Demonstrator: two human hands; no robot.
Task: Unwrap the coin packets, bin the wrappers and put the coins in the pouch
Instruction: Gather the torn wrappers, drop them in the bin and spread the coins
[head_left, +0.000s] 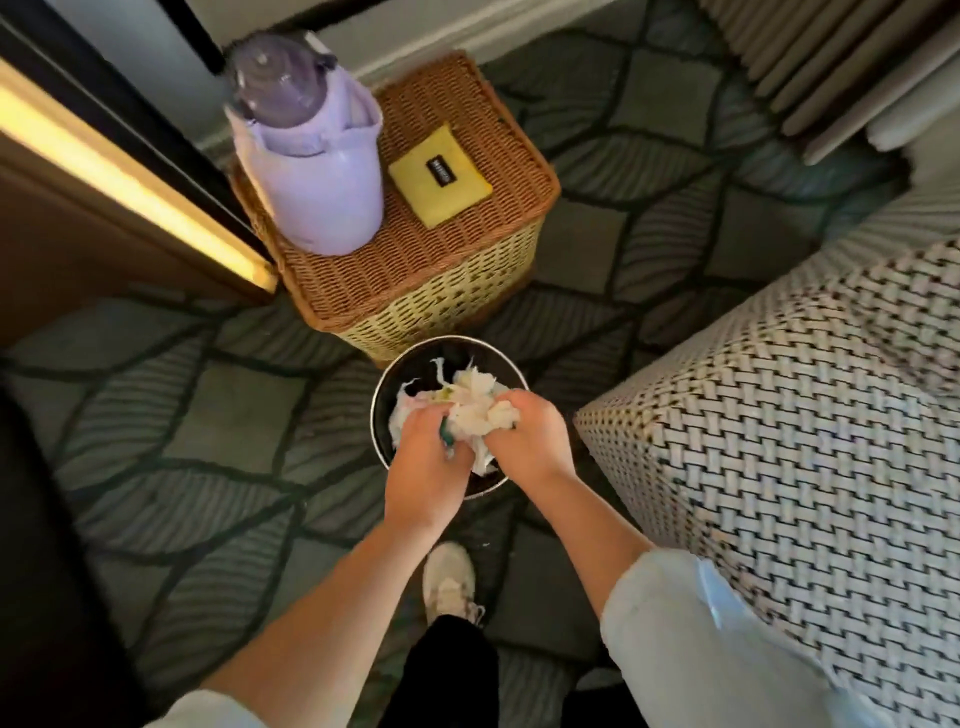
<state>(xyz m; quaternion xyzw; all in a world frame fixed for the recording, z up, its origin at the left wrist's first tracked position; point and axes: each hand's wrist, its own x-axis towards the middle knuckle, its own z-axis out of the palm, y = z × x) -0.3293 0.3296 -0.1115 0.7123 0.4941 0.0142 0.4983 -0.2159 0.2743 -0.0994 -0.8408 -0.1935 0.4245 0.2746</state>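
Both hands curl round one crumpled white wrapper wad (483, 413). The left hand (426, 457) grips its 8 o'clock side and the right hand (530, 436) its 4 o'clock side, knuckles up. The fingers are tucked into the paper, so any coins inside cannot be seen. A small teal scrap shows by the left fingers; what it is cannot be told.

The wad is held directly over the round dark bin (378, 415), most likely so that torn paper falls straight in. More pale paper already lies inside the bin.

At 12 o'clock from the bin, just behind it, stands a wicker basket (441, 280). The yellow pouch (441, 174) lies flat on its lid, apart from the hands but seemingly within reach for the coins. At 11 o'clock on the same lid stands a lilac bottle (306, 156). A woven seat (779, 415) sits at 3 o'clock, a shoe (449, 577) at 6 o'clock, and a leaf-patterned rug (208, 415) lies underneath.

The unwrapping looks to be under way, with no coins yet showing.
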